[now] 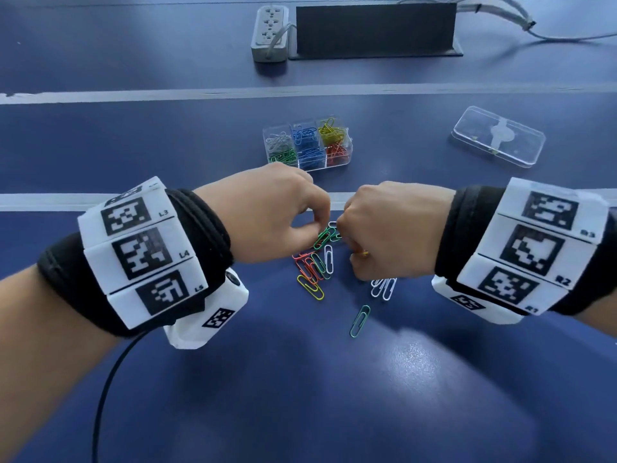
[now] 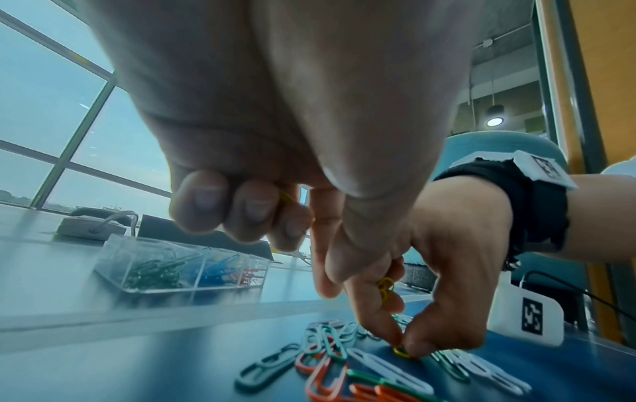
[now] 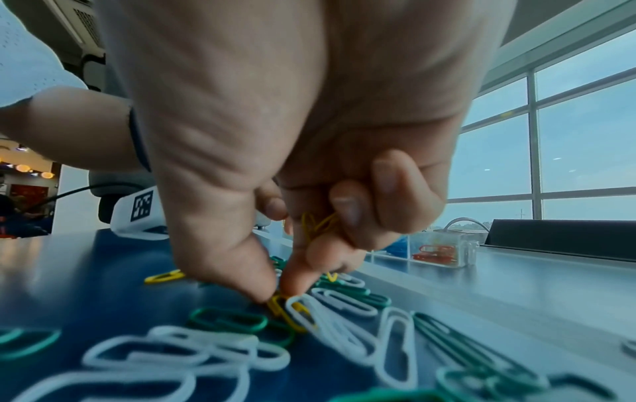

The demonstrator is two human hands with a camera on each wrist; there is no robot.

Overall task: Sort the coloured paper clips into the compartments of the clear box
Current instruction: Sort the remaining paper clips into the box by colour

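Note:
The clear box (image 1: 347, 142) stands ahead of my hands, its compartments holding white, blue, yellow, green and red paper clips. Loose clips (image 1: 314, 265) in green, red, white and yellow lie in a pile on the blue table between my hands. My right hand (image 3: 275, 293) pinches a yellow clip (image 3: 287, 310) on the table with thumb and forefinger, while its curled fingers hold more yellow clips (image 3: 318, 223). My left hand (image 1: 322, 225) hovers over a green clip (image 1: 322, 237). A yellow clip (image 2: 285, 197) shows between its curled fingers.
The box's clear lid (image 1: 497, 135) lies to the right of the box. A lone green clip (image 1: 360, 320) sits nearer to me. A power strip (image 1: 270, 31) and a black stand (image 1: 374, 28) are at the far side. White lines cross the table.

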